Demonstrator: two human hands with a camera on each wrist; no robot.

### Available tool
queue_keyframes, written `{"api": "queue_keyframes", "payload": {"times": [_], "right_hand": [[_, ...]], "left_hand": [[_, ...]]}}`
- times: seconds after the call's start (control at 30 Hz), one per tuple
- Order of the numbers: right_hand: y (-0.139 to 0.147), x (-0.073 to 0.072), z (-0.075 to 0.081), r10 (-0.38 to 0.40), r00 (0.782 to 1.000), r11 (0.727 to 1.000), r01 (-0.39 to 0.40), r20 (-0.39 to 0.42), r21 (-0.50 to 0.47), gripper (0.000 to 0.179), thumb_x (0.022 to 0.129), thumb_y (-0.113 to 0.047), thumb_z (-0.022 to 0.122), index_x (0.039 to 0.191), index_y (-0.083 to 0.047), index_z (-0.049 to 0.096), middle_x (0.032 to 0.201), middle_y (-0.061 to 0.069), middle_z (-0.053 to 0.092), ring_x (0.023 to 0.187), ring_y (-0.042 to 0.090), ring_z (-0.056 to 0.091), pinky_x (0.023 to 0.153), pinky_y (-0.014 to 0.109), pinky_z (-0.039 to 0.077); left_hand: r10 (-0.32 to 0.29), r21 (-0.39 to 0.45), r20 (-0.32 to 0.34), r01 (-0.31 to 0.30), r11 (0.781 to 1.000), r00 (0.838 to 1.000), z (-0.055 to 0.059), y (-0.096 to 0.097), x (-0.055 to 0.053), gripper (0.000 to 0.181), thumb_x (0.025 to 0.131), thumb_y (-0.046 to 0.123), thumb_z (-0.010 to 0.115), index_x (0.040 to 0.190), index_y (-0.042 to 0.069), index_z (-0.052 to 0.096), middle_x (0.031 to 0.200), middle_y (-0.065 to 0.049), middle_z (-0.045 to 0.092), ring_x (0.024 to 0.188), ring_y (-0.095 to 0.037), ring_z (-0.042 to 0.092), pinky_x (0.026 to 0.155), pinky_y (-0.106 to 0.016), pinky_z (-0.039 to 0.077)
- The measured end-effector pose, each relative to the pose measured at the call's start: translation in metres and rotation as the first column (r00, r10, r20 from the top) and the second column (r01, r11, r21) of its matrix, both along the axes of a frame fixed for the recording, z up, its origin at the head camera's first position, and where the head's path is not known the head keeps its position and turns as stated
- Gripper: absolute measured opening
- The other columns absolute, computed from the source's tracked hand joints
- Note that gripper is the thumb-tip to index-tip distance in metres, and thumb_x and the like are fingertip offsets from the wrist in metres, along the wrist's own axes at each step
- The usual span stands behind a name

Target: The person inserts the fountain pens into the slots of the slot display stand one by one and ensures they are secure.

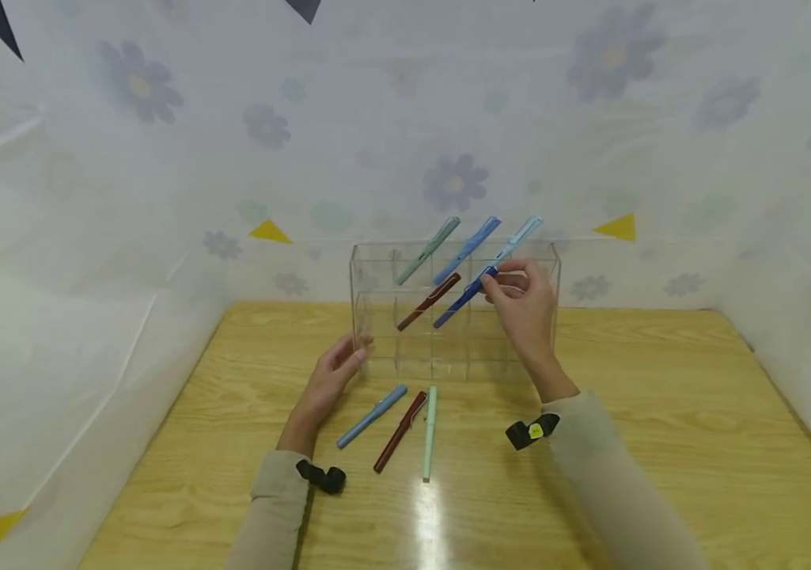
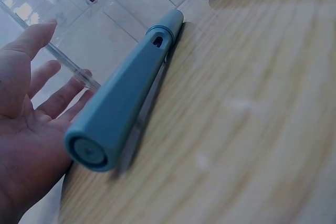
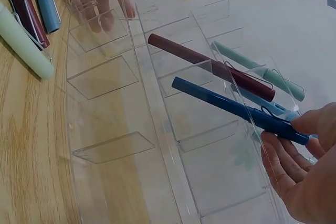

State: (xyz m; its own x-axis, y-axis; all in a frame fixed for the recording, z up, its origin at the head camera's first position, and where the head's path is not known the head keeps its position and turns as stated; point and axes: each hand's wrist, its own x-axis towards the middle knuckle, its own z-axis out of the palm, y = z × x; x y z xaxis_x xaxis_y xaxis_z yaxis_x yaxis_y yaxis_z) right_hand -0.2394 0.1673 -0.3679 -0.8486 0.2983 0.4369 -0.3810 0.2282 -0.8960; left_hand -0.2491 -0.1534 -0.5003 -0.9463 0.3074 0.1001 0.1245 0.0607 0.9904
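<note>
Basically, main risk = the dark-blue pen (image 1: 456, 306) going astray at the clear rack (image 1: 412, 358). It's tilted, right beside the upper maroon pen (image 1: 429, 302); can't tell if its low end touches plastic, bc the walls are see-thru. Right grip (image 1: 524, 309) pinches it near the top end, thumb vs fingers. W/ the hold that far up, the pen could prob pivot if its low end bumps a divider, or slide off if let go before it's seated.

2nd worry: the knuckles sit right by the light-blue pen (image 1: 519, 237), so a careless withdrawal might knock that one askew, poss. its nbr, the mid-blue pen (image 1: 467, 251), too. The green pen (image 1: 428, 252) is farther off, so less exposed.

Left grip (image 1: 334, 376): fingers loosely spread at the rack's left side, not wrapped round anything afaict; seems a light steadying touch at most. If the right side pushes hard, the rack could skid or tip on the smooth tabletop (image 1: 661, 443), bc thin plastic is prob light, & the leaning pens might shift w/ it.

Also: slate-blue pen (image 1: 372, 416) lies near the left grip; a sideways sweep could nudge it into the lower maroon pen (image 1: 398, 435) & the pale-green pen (image 1: 430, 439), which lie close together, & scatter 'em.
</note>
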Motion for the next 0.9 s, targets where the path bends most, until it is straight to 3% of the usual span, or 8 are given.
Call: {"api": "queue_keyframes", "payload": {"times": [0.1,0.23,0.37,0.63,0.77,0.9], "right_hand": [[0.005,-0.008,-0.013,-0.008,1.000,1.000,0.008,-0.004,0.022,0.029,0.095,-0.004,0.074,0.117,0.010,0.062,0.102,0.027,0.071,0.088,0.044,0.072,0.069,0.034,0.061],[0.008,-0.006,-0.017,-0.027,1.000,0.997,0.028,-0.005,0.071,0.028,0.094,-0.009,0.076,0.113,0.007,0.063,0.099,0.023,0.073,0.084,0.040,0.073,0.064,0.019,0.057],[0.011,-0.003,-0.018,-0.041,0.999,0.991,0.042,-0.009,0.125,0.026,0.095,-0.012,0.076,0.111,0.004,0.063,0.098,0.019,0.074,0.083,0.034,0.074,0.065,0.016,0.056],[0.017,-0.005,-0.017,-0.106,0.994,0.949,0.109,-0.026,0.295,0.024,0.095,-0.015,0.076,0.109,0.001,0.064,0.092,0.015,0.076,0.077,0.028,0.076,0.063,0.010,0.050],[0.018,-0.006,-0.016,-0.062,0.998,0.956,0.062,-0.009,0.286,0.025,0.096,-0.015,0.075,0.110,0.002,0.064,0.093,0.017,0.076,0.078,0.031,0.076,0.063,0.010,0.050],[0.021,-0.005,-0.017,-0.082,0.996,0.958,0.086,-0.026,0.274,0.025,0.096,-0.015,0.076,0.109,0.003,0.065,0.096,0.016,0.075,0.082,0.029,0.074,0.067,0.009,0.050]], "left_hand": [[-0.003,0.005,-0.002,0.003,1.000,1.000,-0.001,0.002,0.001,0.050,0.108,0.030,0.057,0.152,0.006,0.049,0.149,-0.011,0.054,0.142,-0.028,0.046,0.114,-0.053,0.035],[-0.009,0.015,0.008,0.009,1.000,1.000,-0.003,0.004,0.003,0.051,0.108,0.031,0.057,0.152,0.008,0.049,0.150,-0.009,0.054,0.142,-0.026,0.046,0.114,-0.051,0.037],[-0.012,0.020,0.017,0.012,1.000,1.000,-0.005,0.006,0.004,0.052,0.107,0.032,0.058,0.153,0.009,0.048,0.150,-0.009,0.054,0.142,-0.026,0.045,0.113,-0.051,0.037],[-0.009,0.015,0.003,0.009,1.000,1.000,-0.002,0.005,-0.001,0.051,0.108,0.030,0.057,0.153,0.007,0.048,0.151,-0.012,0.053,0.143,-0.028,0.044,0.114,-0.052,0.035],[-0.005,0.015,0.002,0.005,1.000,1.000,0.000,0.003,-0.001,0.051,0.108,0.029,0.057,0.152,0.006,0.048,0.151,-0.015,0.053,0.143,-0.031,0.044,0.115,-0.055,0.033],[-0.006,0.010,0.002,0.006,1.000,1.000,0.001,0.003,-0.001,0.052,0.108,0.028,0.056,0.153,0.004,0.047,0.151,-0.015,0.052,0.144,-0.031,0.042,0.116,-0.055,0.032]]}}
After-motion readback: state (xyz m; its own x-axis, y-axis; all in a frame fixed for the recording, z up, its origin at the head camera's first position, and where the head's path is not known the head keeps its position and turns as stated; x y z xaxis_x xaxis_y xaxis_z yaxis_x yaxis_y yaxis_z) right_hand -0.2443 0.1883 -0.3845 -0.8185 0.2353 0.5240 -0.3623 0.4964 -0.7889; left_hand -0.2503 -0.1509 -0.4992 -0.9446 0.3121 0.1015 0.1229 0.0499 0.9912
